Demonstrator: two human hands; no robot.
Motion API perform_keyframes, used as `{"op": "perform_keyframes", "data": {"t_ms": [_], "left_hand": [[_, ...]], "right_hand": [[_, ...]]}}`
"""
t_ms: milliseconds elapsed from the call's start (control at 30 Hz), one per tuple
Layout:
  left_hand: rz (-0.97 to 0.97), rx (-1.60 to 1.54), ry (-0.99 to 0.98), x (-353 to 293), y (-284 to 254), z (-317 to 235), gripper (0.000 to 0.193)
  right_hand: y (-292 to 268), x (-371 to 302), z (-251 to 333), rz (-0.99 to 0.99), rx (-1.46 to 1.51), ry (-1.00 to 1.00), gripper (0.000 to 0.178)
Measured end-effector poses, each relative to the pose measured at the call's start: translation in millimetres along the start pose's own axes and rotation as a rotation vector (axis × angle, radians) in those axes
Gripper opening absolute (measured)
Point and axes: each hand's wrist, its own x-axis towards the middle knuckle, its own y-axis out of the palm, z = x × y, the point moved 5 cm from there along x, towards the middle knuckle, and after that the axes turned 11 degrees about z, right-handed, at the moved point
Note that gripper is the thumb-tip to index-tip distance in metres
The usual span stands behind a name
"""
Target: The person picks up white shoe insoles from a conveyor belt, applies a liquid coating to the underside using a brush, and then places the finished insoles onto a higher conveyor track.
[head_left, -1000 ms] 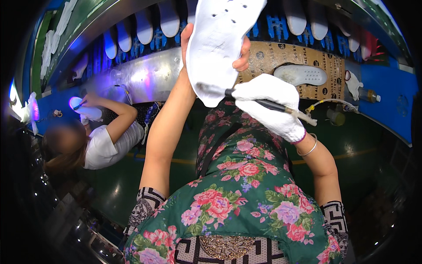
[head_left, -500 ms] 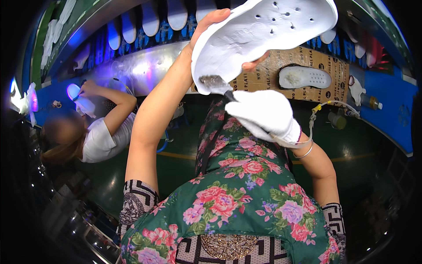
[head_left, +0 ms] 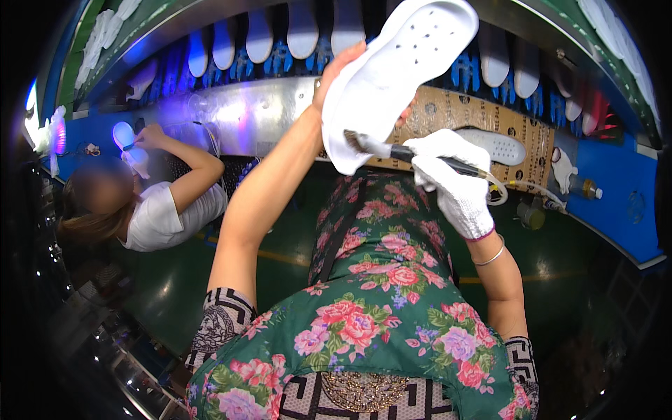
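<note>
Held up in front of me is a white shoe sole with raised edges and several small holes towards its far end. Bare and wrapped round its edges, my left hand grips it, with fingertips showing on the right side too. My right hand, in a white knit glove, is closed on a brush with a dark handle. The brush's bristles touch the inside of the sole near its lower end. A clear tube runs beside the brush handle and past the gloved hand.
A second sole lies on the cardboard, partly hidden by my glove. Behind, several soles stand in blue holders. A bottle and a white glove are at right. A person works at left.
The sole has moved away from me and tilted more upright. My right hand has turned and shifted right, showing more of the brush handle; the bristles are still at the sole's lower end.
</note>
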Motion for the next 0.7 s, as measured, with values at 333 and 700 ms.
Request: {"op": "perform_keyframes", "data": {"t_ms": [333, 700], "left_hand": [[-0.258, -0.055, 0.169, -11.7, 13.0, 57.9, 0.061], [0.427, 0.118, 0.243, -1.5, 95.0, -12.6, 0.096]], "right_hand": [[-4.0, 20.4, 69.4, -0.095, -1.332, -0.802, 0.022], [-82.4, -48.4, 32.8, -0.289, 0.078, -0.509, 0.014]]}}
